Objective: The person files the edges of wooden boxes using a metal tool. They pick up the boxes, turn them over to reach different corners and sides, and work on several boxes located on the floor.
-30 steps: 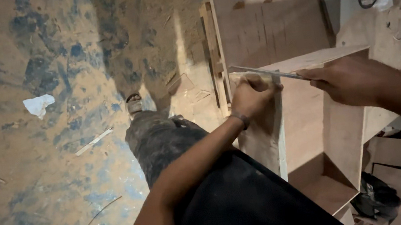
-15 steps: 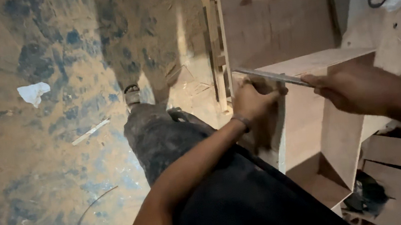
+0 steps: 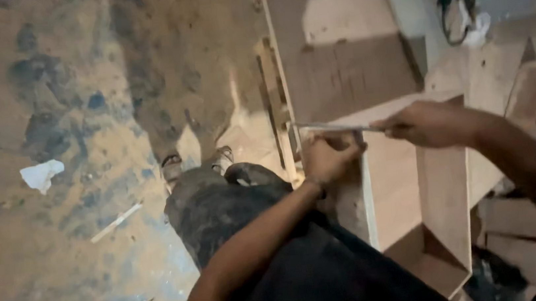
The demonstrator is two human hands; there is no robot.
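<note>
My left hand rests on the top edge of an open plywood cabinet box, fingers curled against a thin metal ruler that lies across that edge. My right hand grips the ruler's right end, holding it roughly level. The ruler's left tip reaches the box's front corner. My dark-trousered legs and sandalled feet stand just left of the box.
A large plywood sheet and a narrow wooden strip lie beyond the box. On the dusty floor sit a white paper scrap and a thin stick. More plywood pieces stand at the right.
The view has shifted slightly; both hands stay on the ruler at the box's top edge, with the right hand a little further left along it.
</note>
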